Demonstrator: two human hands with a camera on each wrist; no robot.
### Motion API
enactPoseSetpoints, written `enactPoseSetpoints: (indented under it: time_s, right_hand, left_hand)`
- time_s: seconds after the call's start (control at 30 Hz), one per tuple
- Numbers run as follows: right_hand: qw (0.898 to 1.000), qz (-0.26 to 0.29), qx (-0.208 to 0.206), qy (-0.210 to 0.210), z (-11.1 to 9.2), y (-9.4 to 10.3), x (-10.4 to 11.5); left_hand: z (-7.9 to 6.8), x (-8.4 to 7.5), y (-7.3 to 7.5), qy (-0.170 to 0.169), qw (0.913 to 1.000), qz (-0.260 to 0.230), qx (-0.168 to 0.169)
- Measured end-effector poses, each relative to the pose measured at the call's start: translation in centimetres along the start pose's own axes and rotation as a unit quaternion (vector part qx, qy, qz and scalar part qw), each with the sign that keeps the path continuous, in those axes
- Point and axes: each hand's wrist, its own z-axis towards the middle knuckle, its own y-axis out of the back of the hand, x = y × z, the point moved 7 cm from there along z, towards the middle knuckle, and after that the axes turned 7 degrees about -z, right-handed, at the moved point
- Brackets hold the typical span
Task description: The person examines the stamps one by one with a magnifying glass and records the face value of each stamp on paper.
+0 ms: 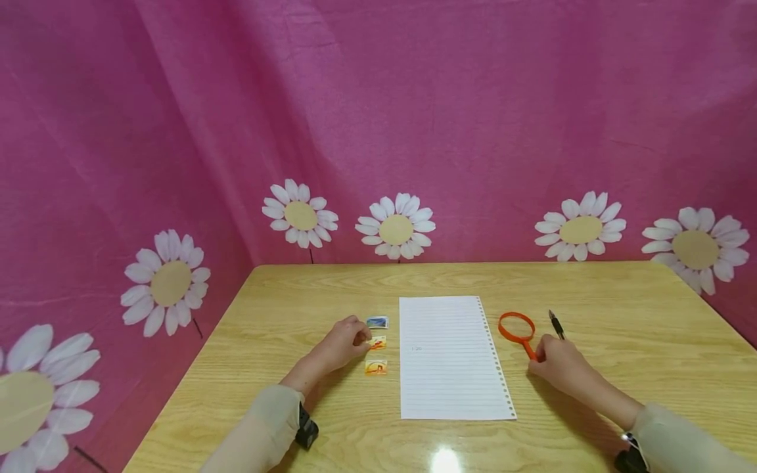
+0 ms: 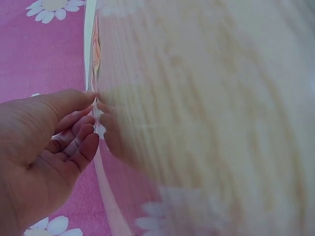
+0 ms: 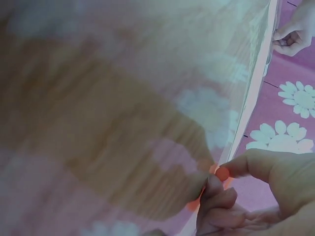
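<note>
Three small stamps lie in a column left of a sheet of lined paper [image 1: 452, 361]: a blue one [image 1: 378, 322] at the back, a yellow-red one [image 1: 378, 342] in the middle, a yellow-orange one [image 1: 376, 367] in front. My left hand [image 1: 343, 343] pinches the left end of the middle stamp, thumb and forefinger at the tabletop; the fingertip contact is partly hidden. Between thumb and fingers, my right hand [image 1: 558, 361] grips the handle of an orange magnifying glass [image 1: 517, 337], its ring pointing away to the left. The handle's end [image 3: 222, 173] shows in the right wrist view.
Just behind the right hand lies a black pen [image 1: 556, 323]. The paper has punched holes along its right edge and faint small writing at left. A glossy wood-grain table [image 1: 313, 289] carries everything. A pink curtain [image 1: 473, 118] with daisies hangs behind and at left.
</note>
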Motion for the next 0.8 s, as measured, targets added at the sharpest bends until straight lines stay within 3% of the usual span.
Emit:
enactPoseSetpoints:
  time_s: [0.27, 0.6, 0.8]
  right_hand:
    - [1.0, 0.016, -0.01, 0.003, -0.5, 0.6, -0.5]
    - [0.997, 0.03, -0.052, 0.045, -1.4, 1.3, -1.1]
    - [0.99, 0.024, -0.109, 0.089, -1.7, 1.9, -1.0]
  left_hand:
    - [0.0, 0.1, 0.0, 0.005, 1.0, -0.001, 0.001]
    - [0.0, 0.0, 0.1, -0.001, 0.9999, -0.012, 0.0]
    - [0.1, 0.2, 0.0, 0.003, 0.9999, -0.013, -0.002]
